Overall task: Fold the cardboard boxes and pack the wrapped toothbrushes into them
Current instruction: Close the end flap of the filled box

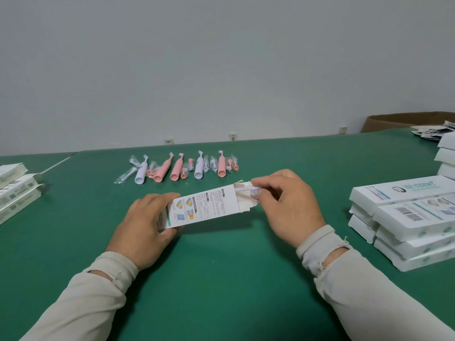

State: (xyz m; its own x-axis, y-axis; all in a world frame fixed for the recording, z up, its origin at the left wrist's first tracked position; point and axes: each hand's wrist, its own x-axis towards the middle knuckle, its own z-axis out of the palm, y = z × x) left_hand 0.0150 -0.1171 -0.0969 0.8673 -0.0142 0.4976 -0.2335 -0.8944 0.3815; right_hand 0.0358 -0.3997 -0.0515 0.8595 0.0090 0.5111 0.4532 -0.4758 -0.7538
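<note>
My left hand (144, 227) grips the near end of a white printed cardboard box (204, 205), held just above the green table with its printed back face up. The box's far right end is open, flaps spread. My right hand (288, 205) pinches a wrapped toothbrush (248, 189) whose brush head sticks out of that open end; most of it is inside the box. Behind, a row of wrapped pink and white toothbrushes (177, 168) and small brush heads lies on the table.
Stacks of white boxes (406, 222) stand at the right, more at the far right edge (446, 156). Flat unfolded boxes (14, 190) lie at the left edge. A brown carton (394, 121) sits beyond the table's far right corner.
</note>
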